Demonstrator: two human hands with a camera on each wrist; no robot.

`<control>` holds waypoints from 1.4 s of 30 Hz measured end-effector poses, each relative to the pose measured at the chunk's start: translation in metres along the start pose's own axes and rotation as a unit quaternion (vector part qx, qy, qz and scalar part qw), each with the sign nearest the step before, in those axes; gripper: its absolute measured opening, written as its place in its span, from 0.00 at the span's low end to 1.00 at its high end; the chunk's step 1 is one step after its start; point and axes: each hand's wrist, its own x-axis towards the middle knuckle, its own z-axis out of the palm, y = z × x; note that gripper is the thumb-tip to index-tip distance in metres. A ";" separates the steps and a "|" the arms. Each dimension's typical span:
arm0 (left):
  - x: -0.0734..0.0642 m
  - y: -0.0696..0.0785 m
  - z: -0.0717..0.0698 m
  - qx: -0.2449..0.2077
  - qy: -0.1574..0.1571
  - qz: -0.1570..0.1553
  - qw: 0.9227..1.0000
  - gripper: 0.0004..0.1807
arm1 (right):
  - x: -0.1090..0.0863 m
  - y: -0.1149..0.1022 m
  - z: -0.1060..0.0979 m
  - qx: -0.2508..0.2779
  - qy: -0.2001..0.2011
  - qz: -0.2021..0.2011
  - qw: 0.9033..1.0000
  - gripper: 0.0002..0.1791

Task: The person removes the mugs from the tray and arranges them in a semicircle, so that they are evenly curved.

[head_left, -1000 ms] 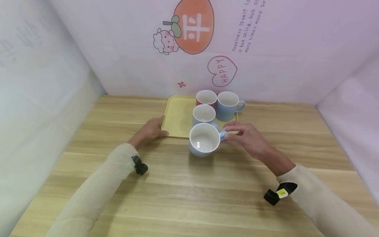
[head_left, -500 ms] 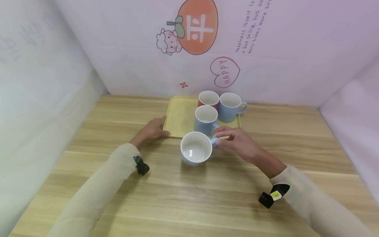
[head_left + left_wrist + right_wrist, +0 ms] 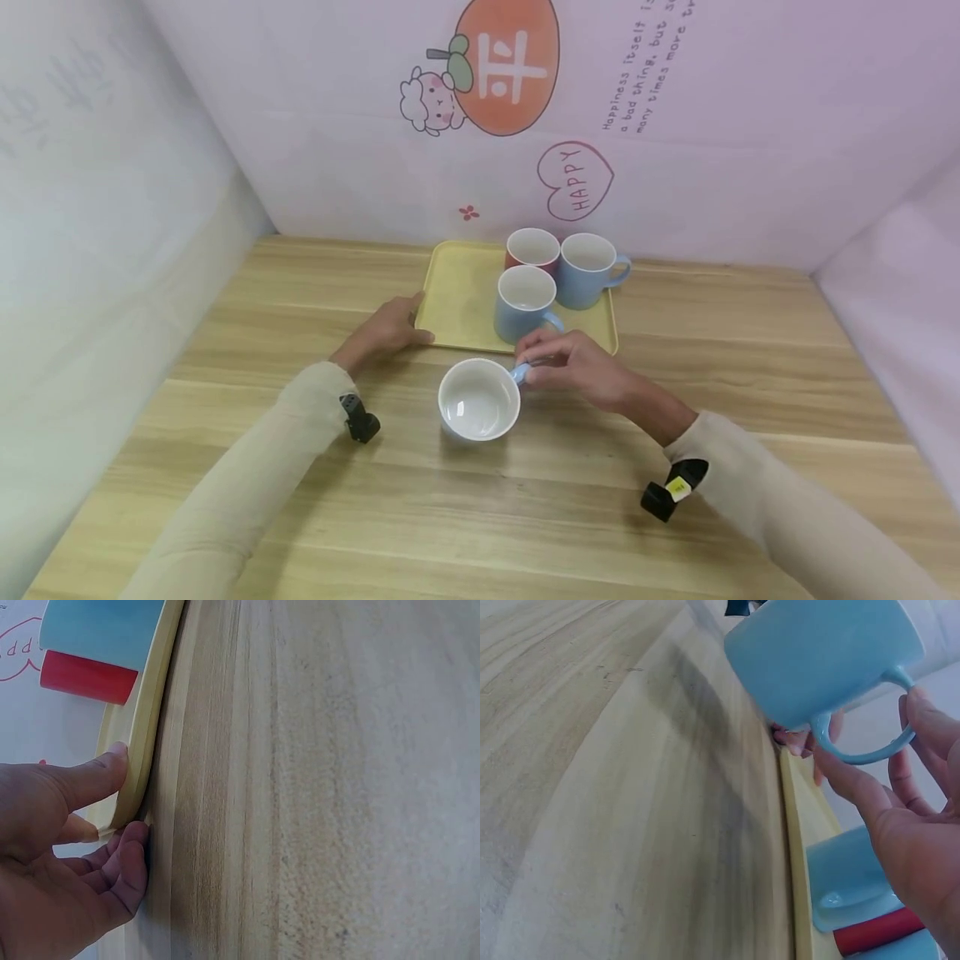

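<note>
By its handle, my right hand (image 3: 585,371) pinches a light blue mug (image 3: 480,408) with a white inside. In the right wrist view this mug (image 3: 817,660) is lifted off the wood, its shadow falling below. My left hand (image 3: 386,325) grips the front left corner of a yellow tray (image 3: 456,300); the left wrist view has the thumb (image 3: 101,776) on the rim and fingers curled by its outer side. On the tray's right half stand a red mug (image 3: 534,250), a near blue mug (image 3: 519,317) and a blue mug (image 3: 585,279) at the back right.
The wooden table (image 3: 480,533) spreads in front of the tray and to both sides. Behind the tray rises a white cloth wall (image 3: 337,167) with printed pictures. More white cloth hangs at the left and right.
My right hand has carried the pinched mug toward me and to the left, from beside the near blue mug to in front of the tray. My left hand has stayed on the tray's corner.
</note>
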 end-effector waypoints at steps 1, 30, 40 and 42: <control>0.000 0.000 0.000 0.000 0.000 -0.001 1.000 0.49 | 0.001 0.001 0.001 0.005 -0.006 -0.004 1.000 0.09; 0.002 0.002 0.005 0.013 0.004 0.005 1.000 0.50 | 0.031 0.011 0.016 -0.031 -0.149 -0.018 0.988 0.08; 0.002 -0.001 0.002 0.003 0.008 0.001 1.000 0.50 | 0.047 0.013 0.024 -0.038 -0.202 -0.013 0.979 0.10; 0.002 -0.002 0.001 -0.003 0.010 -0.002 1.000 0.50 | 0.051 0.014 0.025 -0.036 -0.211 -0.008 0.977 0.10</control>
